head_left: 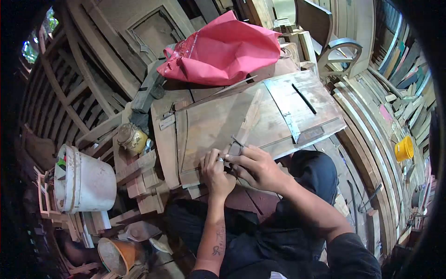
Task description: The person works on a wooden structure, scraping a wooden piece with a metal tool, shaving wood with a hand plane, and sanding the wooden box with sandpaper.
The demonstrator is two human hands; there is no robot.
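At the panel's point(211, 125) near edge, both hands point(217, 174) point(260, 167) pinch a small dark piece point(236, 148); looks stiff and light, so fingertips at its sides should do.

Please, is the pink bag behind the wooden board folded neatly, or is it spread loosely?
Spread loosely. The pink bag shows broad, uneven creases, an irregular outline and a peak at its upper edge, with no neat fold lines.

A woodworking workshop, with stacked planks point(371, 158) and wooden offcuts point(146, 174) around.
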